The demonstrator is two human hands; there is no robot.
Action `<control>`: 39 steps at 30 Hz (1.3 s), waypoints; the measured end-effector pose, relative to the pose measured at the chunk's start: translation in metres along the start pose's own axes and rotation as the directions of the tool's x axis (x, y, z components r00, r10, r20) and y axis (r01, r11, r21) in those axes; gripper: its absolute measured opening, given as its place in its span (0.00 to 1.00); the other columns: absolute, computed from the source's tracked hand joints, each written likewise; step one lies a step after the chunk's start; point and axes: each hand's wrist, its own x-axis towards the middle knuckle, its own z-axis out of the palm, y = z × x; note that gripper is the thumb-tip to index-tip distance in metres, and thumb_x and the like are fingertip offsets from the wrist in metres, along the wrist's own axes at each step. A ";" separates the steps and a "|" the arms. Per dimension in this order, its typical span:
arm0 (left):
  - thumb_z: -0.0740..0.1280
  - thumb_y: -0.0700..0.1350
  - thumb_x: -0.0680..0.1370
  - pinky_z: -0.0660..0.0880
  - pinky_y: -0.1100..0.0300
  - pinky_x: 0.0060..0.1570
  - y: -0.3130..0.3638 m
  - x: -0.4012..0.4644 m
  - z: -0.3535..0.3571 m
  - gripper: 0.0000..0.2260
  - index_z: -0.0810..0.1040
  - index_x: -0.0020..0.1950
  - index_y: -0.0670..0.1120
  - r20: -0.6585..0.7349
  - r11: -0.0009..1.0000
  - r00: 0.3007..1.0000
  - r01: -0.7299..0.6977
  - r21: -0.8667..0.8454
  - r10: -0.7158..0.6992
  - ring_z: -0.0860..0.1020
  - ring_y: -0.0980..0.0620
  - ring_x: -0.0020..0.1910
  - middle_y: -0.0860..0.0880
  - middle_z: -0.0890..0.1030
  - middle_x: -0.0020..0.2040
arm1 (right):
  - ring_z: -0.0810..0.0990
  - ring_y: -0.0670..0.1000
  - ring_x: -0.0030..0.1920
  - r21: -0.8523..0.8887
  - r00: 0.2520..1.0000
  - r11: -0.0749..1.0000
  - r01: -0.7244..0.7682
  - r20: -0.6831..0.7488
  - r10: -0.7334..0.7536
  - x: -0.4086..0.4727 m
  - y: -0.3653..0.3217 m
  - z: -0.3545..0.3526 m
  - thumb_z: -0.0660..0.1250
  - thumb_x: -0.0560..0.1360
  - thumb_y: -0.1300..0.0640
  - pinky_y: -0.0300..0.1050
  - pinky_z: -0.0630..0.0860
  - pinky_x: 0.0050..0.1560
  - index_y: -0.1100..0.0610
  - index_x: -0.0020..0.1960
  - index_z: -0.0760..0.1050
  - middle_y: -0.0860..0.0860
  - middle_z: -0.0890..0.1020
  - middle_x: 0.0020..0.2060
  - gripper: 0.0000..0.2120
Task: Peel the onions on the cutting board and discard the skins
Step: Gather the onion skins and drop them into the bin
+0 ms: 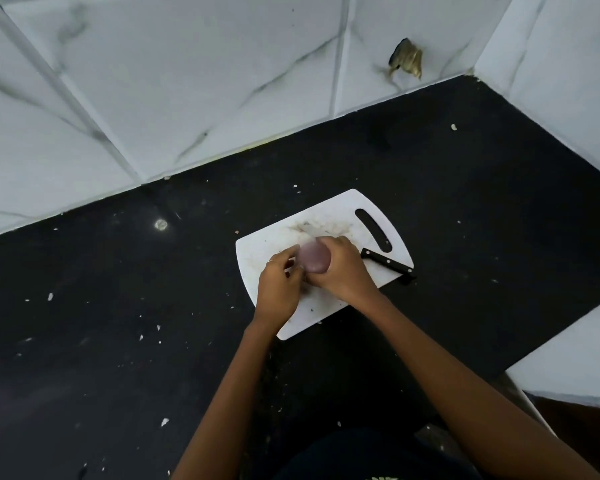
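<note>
Onion: one pale purple onion (313, 258) sat above the middle of the white cutting board (329, 216), held between both hands, slightly blurred
Handling: judged light, firm and round; the bared surface looked smooth and probably slippery, so a wrapped grip around its body suited it, with any loose skin best taken at an end, where it lifts
Look: glossy, pinkish-lilac, no dry brown skin visible on the exposed face, so it appeared largely peeled; the hidden side could not be judged
Right hand: right hand (340, 271) curled round the onion from its 3 o'clock side, fingers over the top, gripping it
Left hand: left hand (278, 283) at the onion's 9 o'clock, thumb and fingers pinched at its edge, a ring on one finger; whether a strip of skin lay in the pinch could not be told
Knife: black-handled knife (388, 266) lay on the board at 3 o'clock of the onion, just beside the right hand, untouched
Board: stained near its 12 o'clock edge, handle slot (373, 229) at 2 o'clock
Counter: black countertop (118, 323) scattered with pale flecks; marbled white tiles (187, 81) behind
Skins: no pile or bin in view
</note>
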 end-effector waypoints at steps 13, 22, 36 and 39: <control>0.62 0.36 0.79 0.69 0.77 0.50 -0.019 -0.005 -0.036 0.17 0.75 0.67 0.44 -0.319 0.993 0.944 0.053 -0.105 -0.084 0.76 0.57 0.55 0.47 0.77 0.63 | 0.71 0.56 0.63 -0.019 0.967 0.969 0.246 0.075 -0.244 0.025 -0.053 0.029 0.76 0.66 0.55 0.45 0.69 0.62 0.59 0.68 0.70 0.56 0.75 0.62 0.32; 0.62 0.41 0.80 0.71 0.58 0.63 -0.017 -0.010 -0.031 0.21 0.66 0.74 0.46 -0.312 0.985 0.942 0.078 -0.156 -0.124 0.72 0.53 0.64 0.47 0.67 0.70 | 0.69 0.53 0.65 0.078 0.972 0.982 0.171 0.149 -0.181 0.023 -0.044 0.017 0.74 0.69 0.53 0.47 0.68 0.65 0.56 0.72 0.64 0.55 0.71 0.65 0.35; 0.66 0.39 0.78 0.72 0.76 0.43 -0.016 -0.069 -0.005 0.11 0.81 0.59 0.45 -0.333 0.968 0.922 0.135 -0.209 -0.201 0.79 0.61 0.47 0.49 0.81 0.55 | 0.82 0.48 0.47 0.262 0.940 0.965 -0.035 0.336 -0.057 -0.032 -0.019 0.000 0.74 0.69 0.60 0.36 0.77 0.49 0.58 0.56 0.79 0.52 0.84 0.47 0.16; 0.67 0.39 0.78 0.76 0.71 0.46 -0.014 -0.066 -0.004 0.12 0.80 0.60 0.46 -0.312 0.959 0.927 0.130 -0.253 -0.208 0.80 0.58 0.49 0.49 0.81 0.56 | 0.81 0.45 0.45 0.278 0.958 0.960 -0.033 0.282 -0.048 -0.034 -0.022 0.001 0.74 0.70 0.62 0.33 0.75 0.47 0.58 0.57 0.79 0.52 0.84 0.47 0.16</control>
